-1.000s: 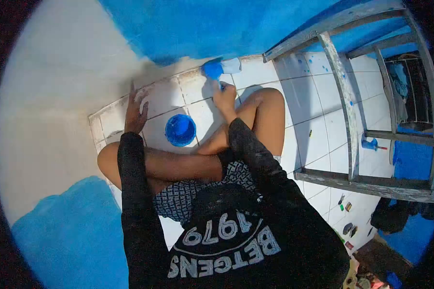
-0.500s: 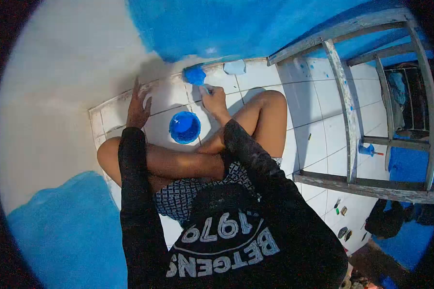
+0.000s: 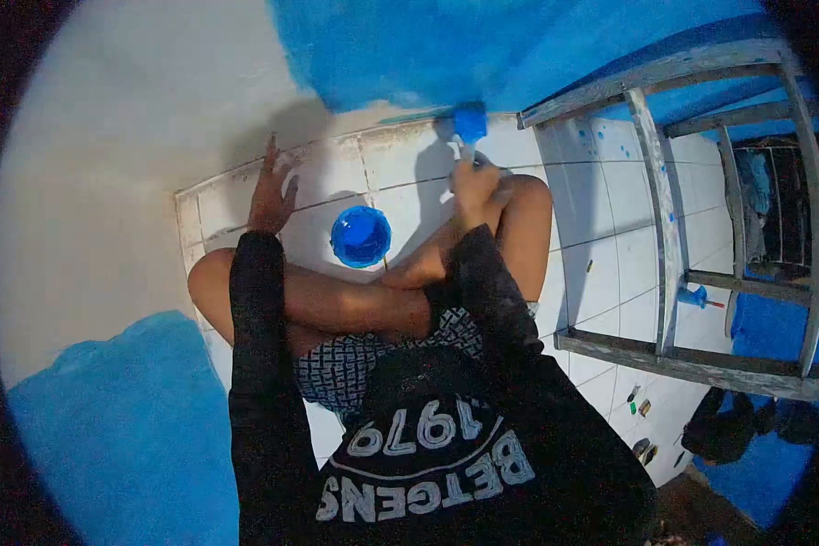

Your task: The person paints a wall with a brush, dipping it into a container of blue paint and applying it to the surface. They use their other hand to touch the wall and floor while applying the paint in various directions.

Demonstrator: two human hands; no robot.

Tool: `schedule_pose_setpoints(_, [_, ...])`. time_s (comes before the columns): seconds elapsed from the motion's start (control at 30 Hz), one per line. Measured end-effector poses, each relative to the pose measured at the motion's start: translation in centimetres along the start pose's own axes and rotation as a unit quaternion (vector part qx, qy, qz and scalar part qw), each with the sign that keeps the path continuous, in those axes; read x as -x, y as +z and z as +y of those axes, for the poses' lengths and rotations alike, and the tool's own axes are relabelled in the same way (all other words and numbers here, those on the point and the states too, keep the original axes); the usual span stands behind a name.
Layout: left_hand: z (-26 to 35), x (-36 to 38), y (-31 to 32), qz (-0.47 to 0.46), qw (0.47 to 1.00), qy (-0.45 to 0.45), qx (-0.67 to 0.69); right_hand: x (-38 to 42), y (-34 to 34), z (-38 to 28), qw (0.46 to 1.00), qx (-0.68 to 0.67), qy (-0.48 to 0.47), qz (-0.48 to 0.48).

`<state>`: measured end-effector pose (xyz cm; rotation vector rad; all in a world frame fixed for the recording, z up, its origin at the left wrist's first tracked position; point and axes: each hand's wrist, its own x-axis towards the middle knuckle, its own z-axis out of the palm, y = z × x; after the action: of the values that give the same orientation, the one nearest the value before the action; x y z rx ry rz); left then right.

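My right hand (image 3: 475, 187) is closed round the pale handle of a paintbrush (image 3: 470, 122), whose blue, paint-covered head is up at the foot of the wall. Fingers apart and empty, my left hand (image 3: 271, 196) is raised near the unpainted part of the wall. Between my hands, in front of my crossed legs, a small tub of blue paint (image 3: 360, 237) stands on the white tiles. The wall (image 3: 382, 55) is blue above and off-white to the left, with a bare strip along its base.
A worn wooden ladder-like frame (image 3: 657, 209) stands at the right. Beyond its rungs lies a blue tool with a red handle (image 3: 696, 297). Small scraps (image 3: 644, 408) and dark cloth (image 3: 719, 426) are on the floor at the lower right.
My right hand has moved the brush to the right along the wall's base. The pale patch by the wall no longer shows. The view has shifted slightly.
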<state>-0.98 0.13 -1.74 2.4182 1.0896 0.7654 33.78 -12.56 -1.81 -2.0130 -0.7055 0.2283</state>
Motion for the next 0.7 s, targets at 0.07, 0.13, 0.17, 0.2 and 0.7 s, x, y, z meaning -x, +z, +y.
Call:
schedule_pose_setpoints(0.07, [0.7, -0.3, -0.4, -0.020, 0.998, -0.049, 0.014, 0.8, 1.7, -2.1, 0.996, -0.064, 0.061, -0.016])
schedule_pose_setpoints(0.13, [1.1, -0.3, -0.5, -0.015, 0.999, -0.038, 0.006, 2.1, 2.8, -3.4, 0.988, -0.109, 0.096, -0.043])
schedule_pose_setpoints(0.17, [1.2, -0.2, -0.7, -0.012, 1.000, -0.025, -0.002, 2.5, 3.3, -3.7, 0.988, -0.109, 0.096, -0.045])
schedule_pose_setpoints(0.2, [1.1, -0.1, -0.7, -0.014, 1.000, -0.026, -0.002, 2.9, 3.8, -3.5, 0.997, -0.065, 0.030, -0.044])
schedule_pose_setpoints(0.7, [0.6, -0.1, -0.4, -0.012, 0.999, -0.032, -0.003, 3.6, -0.4, -1.7, 0.960, -0.104, 0.082, -0.247])
